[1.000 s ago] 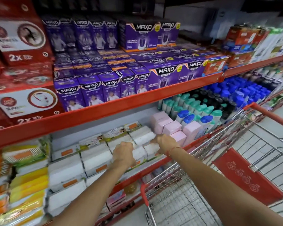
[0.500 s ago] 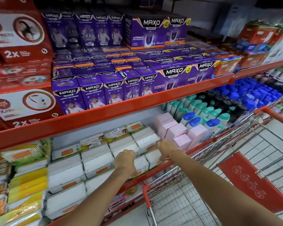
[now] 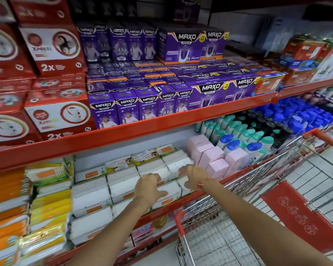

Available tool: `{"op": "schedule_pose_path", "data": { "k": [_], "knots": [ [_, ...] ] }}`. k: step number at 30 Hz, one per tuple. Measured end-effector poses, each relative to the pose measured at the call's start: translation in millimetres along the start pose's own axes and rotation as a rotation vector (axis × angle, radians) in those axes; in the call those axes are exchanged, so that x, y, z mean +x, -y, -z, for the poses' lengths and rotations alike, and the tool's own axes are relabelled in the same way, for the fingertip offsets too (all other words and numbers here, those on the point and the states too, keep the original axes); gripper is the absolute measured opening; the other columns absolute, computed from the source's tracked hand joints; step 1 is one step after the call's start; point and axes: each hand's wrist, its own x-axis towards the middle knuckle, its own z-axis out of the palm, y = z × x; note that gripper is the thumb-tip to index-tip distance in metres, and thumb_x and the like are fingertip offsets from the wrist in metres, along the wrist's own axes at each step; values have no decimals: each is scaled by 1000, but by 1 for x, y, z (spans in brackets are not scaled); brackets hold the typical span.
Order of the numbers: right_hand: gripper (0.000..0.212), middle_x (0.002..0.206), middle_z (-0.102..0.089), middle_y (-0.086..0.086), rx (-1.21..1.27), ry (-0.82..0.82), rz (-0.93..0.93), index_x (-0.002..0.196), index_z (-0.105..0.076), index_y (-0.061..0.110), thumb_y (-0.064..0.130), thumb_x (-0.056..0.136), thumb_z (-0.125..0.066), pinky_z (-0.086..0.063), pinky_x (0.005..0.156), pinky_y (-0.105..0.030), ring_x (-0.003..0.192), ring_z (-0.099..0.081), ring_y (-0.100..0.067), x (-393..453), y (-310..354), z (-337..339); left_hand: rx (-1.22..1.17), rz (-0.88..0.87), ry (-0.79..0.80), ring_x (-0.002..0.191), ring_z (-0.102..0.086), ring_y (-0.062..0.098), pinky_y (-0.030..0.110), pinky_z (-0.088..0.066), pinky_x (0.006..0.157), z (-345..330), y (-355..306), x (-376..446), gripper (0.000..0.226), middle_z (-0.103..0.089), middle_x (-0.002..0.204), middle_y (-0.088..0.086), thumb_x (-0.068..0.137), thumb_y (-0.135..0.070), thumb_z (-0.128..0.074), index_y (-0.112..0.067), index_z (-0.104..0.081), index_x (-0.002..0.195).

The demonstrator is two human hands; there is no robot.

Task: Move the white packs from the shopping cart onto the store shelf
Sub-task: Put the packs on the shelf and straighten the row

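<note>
Both hands reach over the white packs (image 3: pixel 123 184) stacked on the store shelf (image 3: pixel 161 210). Left hand (image 3: pixel 149 187) and right hand (image 3: pixel 194 177) have fingers spread, holding nothing. The shopping cart (image 3: pixel 258 217) stands beside the shelf.

Red metal shelf rails (image 3: pixel 123 139), pale back panel (image 3: pixel 108 153), light tiled floor (image 3: pixel 331 160)

Location type: retail shop aisle. Indicators: long red-orange metal shelf rails (image 3: pixel 161 123) carrying rows of identical purple printed cartons (image 3: pixel 127 108), red printed boxes (image 3: pixel 56 116), and capped plastic bottles (image 3: pixel 244 135); a red-trimmed wire shopping cart (image 3: pixel 267 208) stands alongside.
</note>
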Motion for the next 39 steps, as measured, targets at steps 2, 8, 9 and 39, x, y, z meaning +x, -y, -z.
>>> {"op": "schedule_pose_path", "data": {
  "k": [2,8,9,39],
  "knots": [
    [38,124,-65,-7,216,-123,-45,121,-61,14,16,83,-60,-48,97,-30,113,-60,-25,-2,17,0,-100,45,-72,98,-63,20,26,-50,82,7,12,-12,40,-70,106,3,78,-43,-71,-16,-66,107],
    [27,69,-76,-4,848,149,-271,69,-64,10,36,68,-70,-59,64,-28,71,-73,-18,0,76,-38,-347,248,-99,58,-63,14,23,-53,63,24,57,-51,37,-66,59,-2,87,-37,-64,-8,-70,66],
    [29,73,-77,-3,1003,254,-304,72,-64,11,37,67,-73,-60,70,-25,78,-74,-16,1,84,-48,-446,348,-46,54,-66,15,25,-57,63,23,68,-58,43,-67,52,-1,88,-39,-62,-5,-71,64],
    [53,152,-25,-29,1862,404,-653,145,-29,0,9,97,-50,-35,115,-35,132,-44,-38,-1,166,-61,-1744,1003,-28,122,-55,39,31,-56,44,20,141,-81,54,-38,144,31,94,-19,-55,3,-37,139]
  ]
}}
